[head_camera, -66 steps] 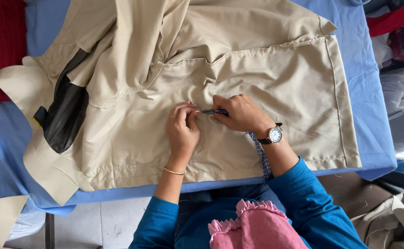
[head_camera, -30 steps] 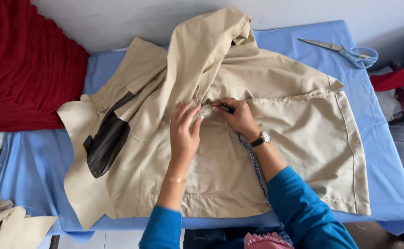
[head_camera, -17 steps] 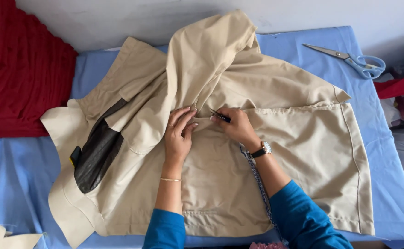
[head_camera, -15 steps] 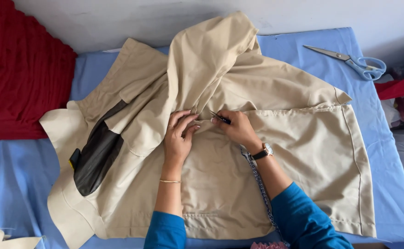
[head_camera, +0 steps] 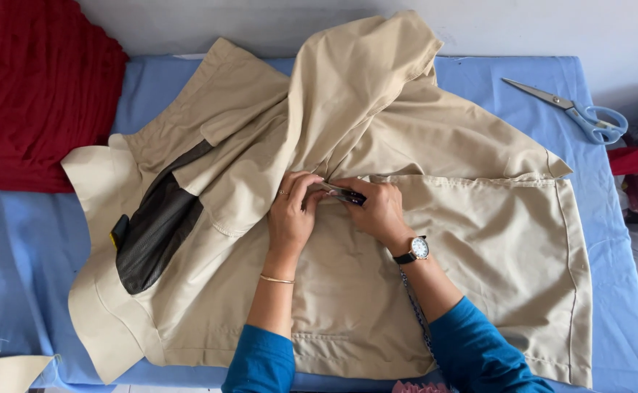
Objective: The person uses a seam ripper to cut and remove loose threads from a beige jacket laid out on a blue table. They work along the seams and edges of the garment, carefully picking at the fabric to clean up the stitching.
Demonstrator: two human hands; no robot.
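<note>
No packages, labels, signs or screens apparently visible.

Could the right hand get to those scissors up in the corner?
Probably yes: the scissors lie bare on the blue cloth, nothing between. But the right hand already holds a small dark tool.

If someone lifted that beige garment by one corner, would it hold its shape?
Probably not. The beige garment lies in soft folds and bunches up near the top, so it would likely droop. It looks light for its spread. On the blue cloth it may slide rather than roll.
</note>
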